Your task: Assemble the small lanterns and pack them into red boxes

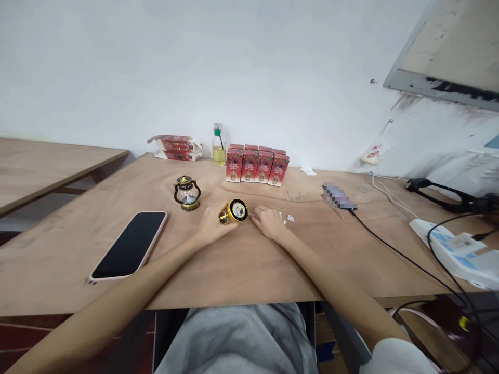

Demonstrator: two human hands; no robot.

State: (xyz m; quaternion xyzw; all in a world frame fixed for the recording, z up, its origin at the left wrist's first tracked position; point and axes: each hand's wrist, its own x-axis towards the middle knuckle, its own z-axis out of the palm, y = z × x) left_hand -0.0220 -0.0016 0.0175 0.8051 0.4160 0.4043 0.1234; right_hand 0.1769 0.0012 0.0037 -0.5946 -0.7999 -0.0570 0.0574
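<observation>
My left hand (215, 224) is closed around a small gold lantern (238, 210), tipped so that its round base, with a black ring and a pale centre, faces me. Just right of that base, my right hand (268, 220) rests low on the table with its fingers bent; whether they pinch anything is too small to make out. Small white scraps (290, 218) lie beside the right hand. Upright behind my left hand stands a second lantern (187, 193), bronze-coloured with a clear glass body and two curved side handles.
Several red boxes (257, 165) stand by the wall, near a green-capped bottle (219, 148) and an opened carton (177, 148). A phone (130, 245) lies left. At right are a cabled phone (340, 197), a power strip (448, 249) and a black strap-like frame (448, 195).
</observation>
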